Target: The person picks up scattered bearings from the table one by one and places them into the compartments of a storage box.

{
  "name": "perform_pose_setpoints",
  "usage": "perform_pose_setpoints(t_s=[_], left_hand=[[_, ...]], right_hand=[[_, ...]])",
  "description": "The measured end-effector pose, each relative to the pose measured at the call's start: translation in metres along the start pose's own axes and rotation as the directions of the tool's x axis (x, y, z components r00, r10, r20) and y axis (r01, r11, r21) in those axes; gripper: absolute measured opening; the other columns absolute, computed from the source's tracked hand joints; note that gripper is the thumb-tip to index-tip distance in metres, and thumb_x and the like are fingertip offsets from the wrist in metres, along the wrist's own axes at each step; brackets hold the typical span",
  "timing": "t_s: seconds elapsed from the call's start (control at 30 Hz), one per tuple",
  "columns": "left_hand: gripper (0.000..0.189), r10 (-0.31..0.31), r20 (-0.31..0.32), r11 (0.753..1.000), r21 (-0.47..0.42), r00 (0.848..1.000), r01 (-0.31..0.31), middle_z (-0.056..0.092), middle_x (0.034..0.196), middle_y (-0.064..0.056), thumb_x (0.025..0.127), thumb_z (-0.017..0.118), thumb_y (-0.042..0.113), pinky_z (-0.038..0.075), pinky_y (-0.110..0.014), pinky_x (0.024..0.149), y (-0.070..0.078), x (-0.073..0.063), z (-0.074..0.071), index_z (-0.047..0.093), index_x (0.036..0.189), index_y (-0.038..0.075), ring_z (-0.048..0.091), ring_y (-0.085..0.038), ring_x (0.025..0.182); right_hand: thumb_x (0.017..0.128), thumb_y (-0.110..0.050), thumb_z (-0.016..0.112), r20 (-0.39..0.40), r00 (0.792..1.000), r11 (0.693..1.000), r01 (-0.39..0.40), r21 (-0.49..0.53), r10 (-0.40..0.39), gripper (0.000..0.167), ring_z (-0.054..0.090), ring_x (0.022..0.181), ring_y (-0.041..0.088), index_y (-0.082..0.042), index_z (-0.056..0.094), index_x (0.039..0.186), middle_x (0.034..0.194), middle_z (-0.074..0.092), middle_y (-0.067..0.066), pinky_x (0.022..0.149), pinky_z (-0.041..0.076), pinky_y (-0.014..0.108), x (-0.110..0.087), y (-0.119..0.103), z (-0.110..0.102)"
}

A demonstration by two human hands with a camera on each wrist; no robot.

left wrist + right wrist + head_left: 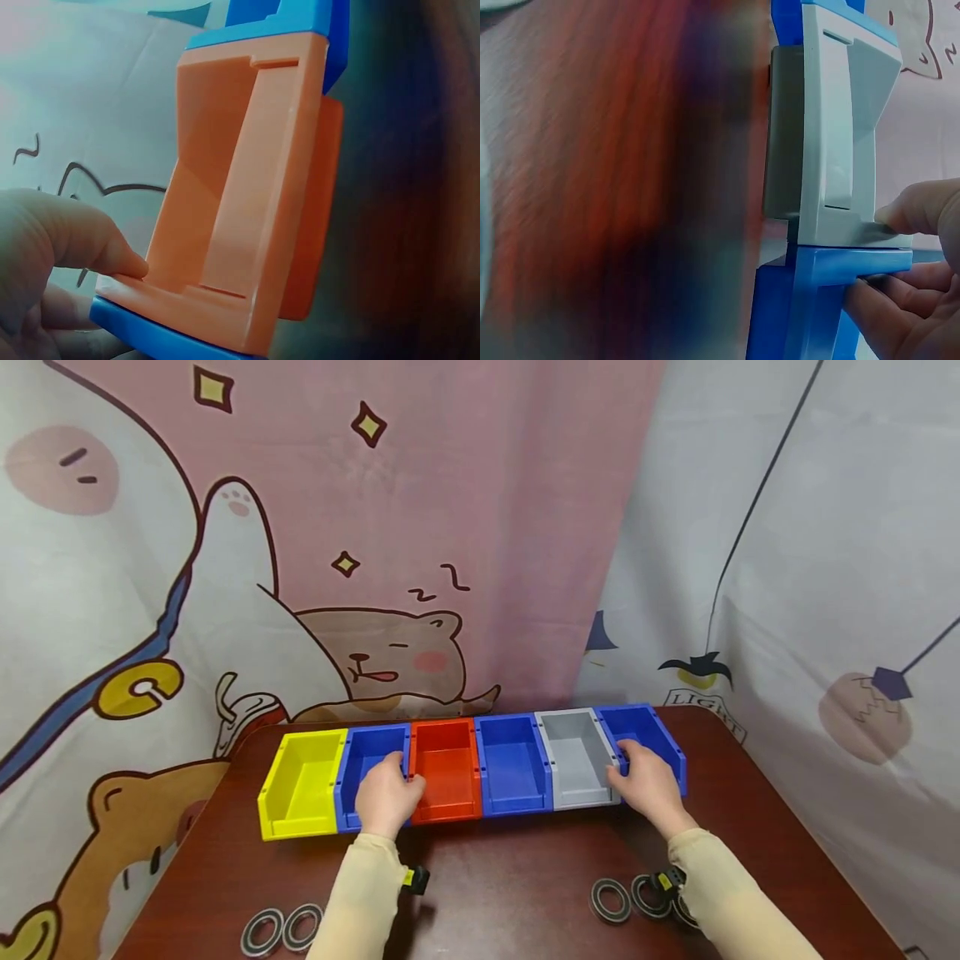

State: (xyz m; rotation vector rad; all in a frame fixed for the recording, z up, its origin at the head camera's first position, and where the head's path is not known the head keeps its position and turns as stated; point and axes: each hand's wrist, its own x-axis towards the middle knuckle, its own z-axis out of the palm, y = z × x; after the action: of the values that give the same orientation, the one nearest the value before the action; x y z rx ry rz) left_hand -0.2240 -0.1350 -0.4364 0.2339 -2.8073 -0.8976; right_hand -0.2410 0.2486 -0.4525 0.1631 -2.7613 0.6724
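Observation:
A row of joined plastic bins stands on the table. My left hand (386, 797) pinches the shared wall between a blue bin (369, 745) and the red bin (448, 768). In the left wrist view the thumb lies inside the red bin (240, 180), which looks orange there, with fingers on the blue side. My right hand (648, 787) grips the wall between the grey bin (579, 762) and the rightmost blue bin (639, 723). Its thumb presses inside the grey bin (838, 135) in the right wrist view; the fingers reach into the blue one.
A yellow bin (307, 777) ends the row at left, and another blue bin (513, 764) sits between red and grey. Bearings (247, 937) lie near the left forearm, more bearings (597, 903) by the right, partly hidden by the sleeve. A printed curtain (510, 527) hangs behind the table.

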Motion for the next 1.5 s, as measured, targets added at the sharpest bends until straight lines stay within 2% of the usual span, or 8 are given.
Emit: perform_pose_setpoints(t_s=[0.27, 0.5, 1.17, 1.5], left_hand=[[0.05, -0.002, 0.014, 1.0, 0.001, 1.0, 0.002, 0.066, 0.119, -0.022, 0.085, 0.069, 0.021, 0.053, -0.055, 0.083, 0.006, -0.004, 0.021, 0.061, 0.129, -0.002, 0.065, -0.037, 0.098], [0.047, 0.025, -0.011, 1.0, -0.004, 1.0, -0.025, 0.068, 0.114, -0.021, 0.083, 0.07, 0.021, 0.054, -0.054, 0.079, 0.005, -0.007, 0.032, 0.063, 0.124, -0.002, 0.066, -0.037, 0.093], [0.046, 0.065, -0.034, 0.998, -0.004, 0.997, -0.065, 0.068, 0.111, -0.023, 0.083, 0.071, 0.018, 0.054, -0.053, 0.08, 0.001, -0.008, 0.049, 0.063, 0.123, -0.004, 0.066, -0.039, 0.092], [0.039, 0.034, 0.009, 0.999, 0.024, 0.999, -0.034, 0.067, 0.102, -0.02, 0.084, 0.069, 0.018, 0.054, -0.053, 0.074, 0.004, -0.009, 0.048, 0.061, 0.117, -0.001, 0.065, -0.037, 0.087]], right_hand=[[0.085, -0.017, 0.072, 0.04, 0.999, 1.0, -0.024, -0.004, 0.024, 0.052, 0.063, 0.097, 0.045, 0.012, 0.055, 0.126, 0.115, 0.063, 0.032, 0.08, 0.051, 0.058, -0.01, 0.017, -0.002], [0.086, -0.016, 0.072, 0.074, 0.996, 0.999, -0.047, 0.003, 0.047, 0.053, 0.063, 0.098, 0.046, 0.013, 0.054, 0.126, 0.115, 0.062, 0.033, 0.081, 0.051, 0.059, -0.014, 0.024, -0.001], [0.083, -0.014, 0.072, 0.063, 0.996, 0.998, -0.063, 0.002, 0.063, 0.051, 0.064, 0.093, 0.044, 0.014, 0.053, 0.121, 0.11, 0.063, 0.033, 0.079, 0.051, 0.058, -0.018, 0.032, 0.006], [0.083, -0.014, 0.071, 0.093, 0.992, 0.997, -0.082, -0.002, 0.082, 0.053, 0.063, 0.093, 0.044, 0.015, 0.051, 0.123, 0.112, 0.061, 0.034, 0.078, 0.051, 0.057, -0.016, 0.032, 0.007]])
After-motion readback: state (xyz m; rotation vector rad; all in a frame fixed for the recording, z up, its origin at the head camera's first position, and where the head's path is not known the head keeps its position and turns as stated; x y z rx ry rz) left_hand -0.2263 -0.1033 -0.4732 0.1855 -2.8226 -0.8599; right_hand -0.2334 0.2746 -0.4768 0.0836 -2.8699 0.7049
